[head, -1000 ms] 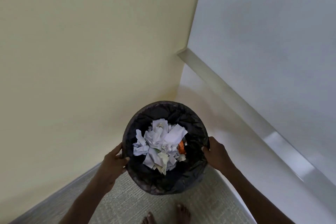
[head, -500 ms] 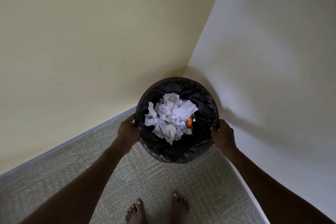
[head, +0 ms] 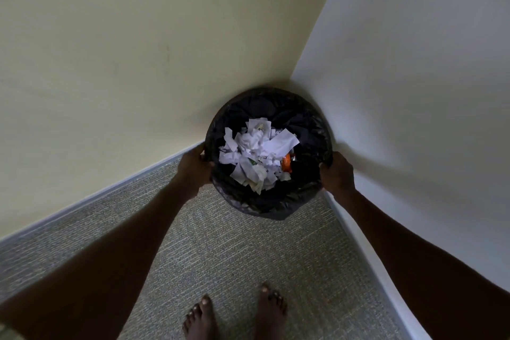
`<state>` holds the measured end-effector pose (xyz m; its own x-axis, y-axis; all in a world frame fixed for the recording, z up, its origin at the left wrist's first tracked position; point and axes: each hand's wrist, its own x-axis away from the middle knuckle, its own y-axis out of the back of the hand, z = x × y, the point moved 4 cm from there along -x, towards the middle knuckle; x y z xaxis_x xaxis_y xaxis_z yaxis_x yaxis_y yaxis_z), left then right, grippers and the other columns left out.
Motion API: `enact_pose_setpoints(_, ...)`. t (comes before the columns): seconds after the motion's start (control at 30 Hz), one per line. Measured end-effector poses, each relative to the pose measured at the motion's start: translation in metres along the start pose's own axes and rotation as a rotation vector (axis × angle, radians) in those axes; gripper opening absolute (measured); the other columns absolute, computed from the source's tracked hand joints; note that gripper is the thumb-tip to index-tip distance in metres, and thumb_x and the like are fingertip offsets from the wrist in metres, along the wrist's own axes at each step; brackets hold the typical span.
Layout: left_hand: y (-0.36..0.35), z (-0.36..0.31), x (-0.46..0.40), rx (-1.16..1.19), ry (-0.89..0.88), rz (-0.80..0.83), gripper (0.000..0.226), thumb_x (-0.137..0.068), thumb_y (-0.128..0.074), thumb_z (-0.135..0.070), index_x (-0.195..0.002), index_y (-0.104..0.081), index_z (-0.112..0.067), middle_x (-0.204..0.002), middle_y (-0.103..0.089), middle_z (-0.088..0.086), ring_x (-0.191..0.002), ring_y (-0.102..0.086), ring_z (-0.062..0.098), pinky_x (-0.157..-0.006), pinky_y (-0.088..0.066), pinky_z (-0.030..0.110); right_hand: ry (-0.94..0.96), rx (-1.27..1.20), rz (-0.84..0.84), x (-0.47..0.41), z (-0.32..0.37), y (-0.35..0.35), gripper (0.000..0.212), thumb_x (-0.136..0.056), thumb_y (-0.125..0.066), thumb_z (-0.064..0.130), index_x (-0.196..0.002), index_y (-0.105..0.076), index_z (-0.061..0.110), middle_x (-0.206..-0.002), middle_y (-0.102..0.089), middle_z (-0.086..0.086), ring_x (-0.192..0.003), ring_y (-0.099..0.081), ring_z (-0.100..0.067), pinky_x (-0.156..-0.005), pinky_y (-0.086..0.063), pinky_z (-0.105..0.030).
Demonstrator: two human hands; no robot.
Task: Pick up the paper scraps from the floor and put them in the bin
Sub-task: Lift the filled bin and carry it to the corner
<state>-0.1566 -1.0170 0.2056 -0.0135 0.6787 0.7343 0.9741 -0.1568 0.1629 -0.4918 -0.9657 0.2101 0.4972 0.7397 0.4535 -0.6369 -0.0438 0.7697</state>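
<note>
Head view: the bin (head: 303, 107), round and lined in black, sits in the room corner with its mouth facing straight up at the camera, its axis upright. The left hand (head: 193, 167) grips the rim at nine o'clock and the right hand (head: 338, 174) grips it at three o'clock, fingers curled over the edge. White scraps (head: 256, 152) are heaped inside around the centre, an orange bit (head: 287, 162) at their three o'clock edge; bare feet (head: 234, 315) stand on the carpet (head: 248, 251) at six o'clock.
</note>
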Motion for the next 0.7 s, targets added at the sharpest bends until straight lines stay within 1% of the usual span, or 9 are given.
enact_pose_setpoints(0.07, -0.006, -0.010, -0.005, 0.009, -0.010, 0.031, 0.051, -0.087, -0.052, 0.014, -0.110, -0.065, -0.030, -0.101, -0.071, 0.010, -0.093, -0.067, 0.033, -0.090, -0.053, 0.061, -0.008, 0.004, -0.002, -0.008, -0.002, 0.000, 0.023, -0.092, -0.050, 0.008, -0.111, -0.058, -0.004, -0.109, -0.064, -0.024, -0.103, -0.060, -0.042, -0.073, -0.037, -0.029)
enact_pose_setpoints(0.13, -0.008, -0.016, -0.009, 0.012, -0.017, 0.041, 0.051, -0.086, -0.052, 0.014, -0.115, -0.066, -0.025, -0.105, -0.072, 0.012, -0.095, -0.069, 0.035, -0.087, -0.053, 0.064, -0.004, -0.001, -0.010, -0.014, -0.003, 0.001, 0.022, -0.090, -0.050, 0.007, -0.106, -0.060, -0.005, -0.105, -0.065, -0.024, -0.100, -0.061, -0.042, -0.071, -0.036, -0.028)
enact_pose_setpoints(0.23, -0.015, -0.011, -0.014, 0.022, -0.008, 0.044, 0.053, -0.087, -0.055, 0.012, -0.127, -0.063, -0.022, -0.110, -0.071, 0.015, -0.094, -0.069, 0.035, -0.086, -0.054, 0.063, -0.008, 0.009, -0.019, -0.017, -0.007, 0.006, 0.022, -0.091, -0.049, 0.008, -0.106, -0.059, -0.004, -0.106, -0.065, -0.024, -0.100, -0.061, -0.041, -0.073, -0.037, -0.028)
enact_pose_setpoints(0.37, -0.023, -0.001, -0.016, -0.023, -0.003, -0.014, 0.054, -0.084, -0.058, 0.003, -0.124, -0.064, -0.033, -0.104, -0.074, 0.009, -0.098, -0.069, 0.038, -0.086, -0.054, 0.063, 0.035, 0.043, 0.005, -0.022, -0.006, 0.012, 0.022, -0.091, -0.048, 0.006, -0.108, -0.058, -0.004, -0.108, -0.064, -0.025, -0.102, -0.061, -0.043, -0.078, -0.044, -0.034)
enact_pose_setpoints(0.47, -0.017, 0.010, -0.030, 0.000, 0.005, -0.048, 0.061, -0.069, -0.058, -0.006, -0.119, -0.063, -0.040, -0.104, -0.074, 0.007, -0.099, -0.068, 0.040, -0.085, -0.054, 0.065, 0.065, 0.076, 0.045, -0.024, -0.005, 0.013, 0.021, -0.092, -0.048, 0.005, -0.107, -0.058, -0.005, -0.107, -0.064, -0.026, -0.101, -0.061, -0.042, -0.077, -0.041, -0.031)
enact_pose_setpoints(0.5, -0.016, 0.005, -0.027, 0.010, 0.008, -0.065, 0.063, -0.068, -0.058, -0.005, -0.122, -0.064, -0.038, -0.106, -0.074, 0.008, -0.100, -0.068, 0.040, -0.085, -0.054, 0.066, 0.074, 0.090, 0.056, -0.024, -0.004, 0.014, 0.020, -0.092, -0.049, 0.005, -0.106, -0.058, -0.005, -0.106, -0.065, -0.026, -0.101, -0.061, -0.042, -0.077, -0.040, -0.030)
enact_pose_setpoints(0.53, -0.017, -0.002, -0.022, -0.002, 0.001, -0.073, 0.063, -0.072, -0.058, -0.002, -0.127, -0.063, -0.032, -0.109, -0.072, 0.010, -0.101, -0.067, 0.040, -0.086, -0.054, 0.064, 0.087, 0.106, 0.061, -0.024, -0.004, 0.014, 0.020, -0.092, -0.049, 0.006, -0.105, -0.059, -0.006, -0.105, -0.065, -0.026, -0.100, -0.061, -0.042, -0.077, -0.041, -0.031)
enact_pose_setpoints(0.6, -0.022, -0.018, -0.011, -0.102, -0.050, -0.056, 0.054, -0.085, -0.055, 0.003, -0.134, -0.058, -0.021, -0.114, -0.068, 0.013, -0.106, -0.067, 0.037, -0.087, -0.057, 0.055, 0.109, 0.145, 0.075, -0.024, -0.005, 0.013, 0.020, -0.093, -0.050, 0.006, -0.104, -0.058, -0.008, -0.104, -0.064, -0.028, -0.100, -0.061, -0.043, -0.078, -0.043, -0.034)
enact_pose_setpoints(0.7, -0.024, -0.026, -0.012, -0.185, -0.092, -0.054, 0.047, -0.091, -0.053, 0.001, -0.134, -0.057, -0.017, -0.115, -0.067, 0.015, -0.108, -0.066, 0.036, -0.088, -0.058, 0.049, 0.101, 0.167, 0.089, -0.023, -0.011, 0.009, 0.023, -0.094, -0.049, 0.009, -0.107, -0.057, -0.008, -0.106, -0.063, -0.028, -0.100, -0.061, -0.044, -0.081, -0.045, -0.037)
